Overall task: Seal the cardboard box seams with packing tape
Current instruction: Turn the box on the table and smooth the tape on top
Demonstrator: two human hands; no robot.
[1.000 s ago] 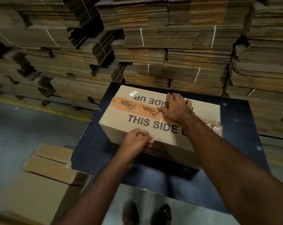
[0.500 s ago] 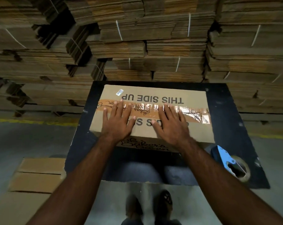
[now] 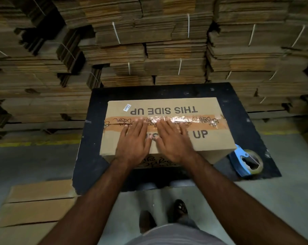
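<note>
Cardboard sheets [image 3: 38, 202] lie flat on the floor, down and left of your left hand [image 3: 132, 140]. That hand rests flat on the cardboard box [image 3: 211, 144], fingers straight and spread, tips on the tape strip [image 3: 199, 123]. Your right hand [image 3: 174, 141] lies just beside it, equally flat, holding nothing. The box sits on the black table [image 3: 89, 156], its long axis running left to right, and the strip follows that axis along the top seam. Right of your right hand, the blue tape dispenser [image 3: 246, 161] lies at the box's near corner.
</note>
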